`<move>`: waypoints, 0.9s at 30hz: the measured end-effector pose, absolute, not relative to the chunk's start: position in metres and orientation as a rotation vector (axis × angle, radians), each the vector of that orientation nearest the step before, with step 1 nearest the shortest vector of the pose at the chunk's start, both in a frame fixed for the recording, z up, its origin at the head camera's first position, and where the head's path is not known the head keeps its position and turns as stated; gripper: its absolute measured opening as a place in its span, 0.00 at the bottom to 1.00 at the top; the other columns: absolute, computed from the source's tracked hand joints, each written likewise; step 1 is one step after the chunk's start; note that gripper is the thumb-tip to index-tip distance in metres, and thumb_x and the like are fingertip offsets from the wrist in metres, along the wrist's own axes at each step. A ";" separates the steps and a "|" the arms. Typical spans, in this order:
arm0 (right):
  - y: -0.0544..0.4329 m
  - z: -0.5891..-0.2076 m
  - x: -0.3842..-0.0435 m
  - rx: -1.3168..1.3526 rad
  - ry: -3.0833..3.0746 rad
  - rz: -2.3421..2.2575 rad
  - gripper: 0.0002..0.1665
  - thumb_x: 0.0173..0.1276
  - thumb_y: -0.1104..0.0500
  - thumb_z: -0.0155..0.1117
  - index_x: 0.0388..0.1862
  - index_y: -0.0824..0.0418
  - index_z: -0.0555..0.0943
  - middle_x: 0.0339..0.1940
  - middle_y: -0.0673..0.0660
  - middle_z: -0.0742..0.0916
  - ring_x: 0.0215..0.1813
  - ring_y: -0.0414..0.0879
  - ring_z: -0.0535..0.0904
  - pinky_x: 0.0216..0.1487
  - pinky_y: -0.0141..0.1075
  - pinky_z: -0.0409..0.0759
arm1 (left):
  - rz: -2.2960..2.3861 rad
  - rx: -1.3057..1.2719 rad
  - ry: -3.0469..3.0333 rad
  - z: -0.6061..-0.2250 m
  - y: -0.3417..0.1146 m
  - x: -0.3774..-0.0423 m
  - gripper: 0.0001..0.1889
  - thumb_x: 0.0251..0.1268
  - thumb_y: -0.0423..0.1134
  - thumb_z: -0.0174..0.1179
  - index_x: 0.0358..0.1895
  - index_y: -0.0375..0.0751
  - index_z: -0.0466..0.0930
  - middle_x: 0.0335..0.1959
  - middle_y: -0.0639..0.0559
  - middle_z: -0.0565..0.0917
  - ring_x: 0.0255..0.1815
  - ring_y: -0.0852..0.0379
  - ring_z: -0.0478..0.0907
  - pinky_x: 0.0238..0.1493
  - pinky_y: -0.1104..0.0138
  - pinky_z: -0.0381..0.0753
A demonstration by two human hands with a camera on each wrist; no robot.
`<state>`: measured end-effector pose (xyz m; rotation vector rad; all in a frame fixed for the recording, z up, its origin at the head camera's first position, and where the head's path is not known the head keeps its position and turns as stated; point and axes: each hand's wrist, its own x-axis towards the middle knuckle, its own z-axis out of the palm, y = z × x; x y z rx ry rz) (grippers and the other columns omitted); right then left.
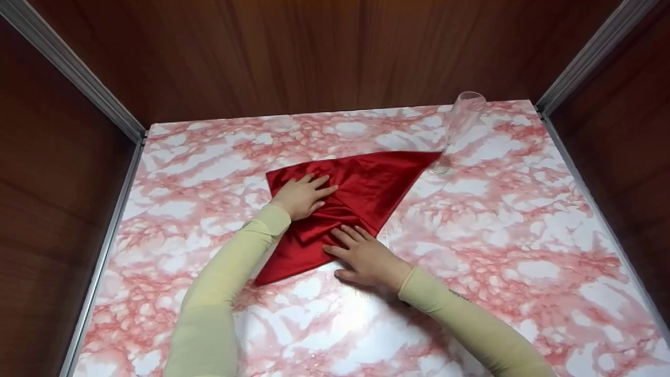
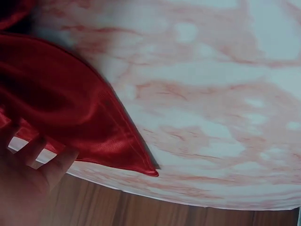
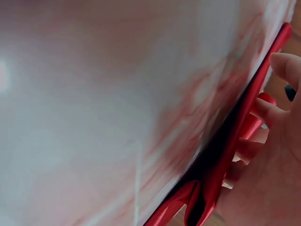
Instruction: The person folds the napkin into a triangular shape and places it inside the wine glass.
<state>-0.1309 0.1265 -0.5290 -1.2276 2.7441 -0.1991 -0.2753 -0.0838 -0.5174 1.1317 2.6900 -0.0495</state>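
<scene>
A shiny red satin cloth (image 1: 387, 178) lies spread on the table, with a folded, wrinkled part near its middle. My left hand (image 1: 299, 199) rests on its left part, fingers spread. The right hand (image 1: 369, 259) lies at the lower right edge, its extended fingertips touching the fabric. In the left wrist view, a pointed corner of the cloth (image 2: 113, 136) stretches past the left hand (image 2: 28, 183). The right wrist view shows the right hand (image 3: 277, 141) along the cloth's edge (image 3: 235, 136); part of its fingers is hidden there.
A tall clear glass (image 1: 464, 112) stands at the back right, its base beside the cloth's far right corner. The pink-and-white marbled tabletop (image 1: 497, 225) is bounded by brown wood-grain panels (image 1: 314, 57) at the back and both sides.
</scene>
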 end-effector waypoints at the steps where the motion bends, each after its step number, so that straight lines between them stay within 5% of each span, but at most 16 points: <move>1: 0.128 -0.530 -0.131 -1.242 2.751 -0.203 0.36 0.67 0.36 0.54 0.71 0.48 0.67 0.73 0.62 0.65 0.73 0.61 0.55 0.71 0.55 0.51 | -0.049 1.120 2.692 -0.517 -0.085 -0.275 0.27 0.75 0.51 0.44 0.75 0.65 0.53 0.76 0.51 0.53 0.73 0.40 0.50 0.63 0.40 0.61; 27: 0.158 -0.535 -0.124 -1.393 2.761 -0.220 0.38 0.67 0.40 0.56 0.72 0.55 0.66 0.74 0.62 0.62 0.74 0.58 0.54 0.72 0.50 0.50 | -0.055 0.994 2.741 -0.517 -0.106 -0.267 0.28 0.75 0.53 0.44 0.75 0.63 0.53 0.75 0.49 0.55 0.73 0.40 0.52 0.61 0.40 0.63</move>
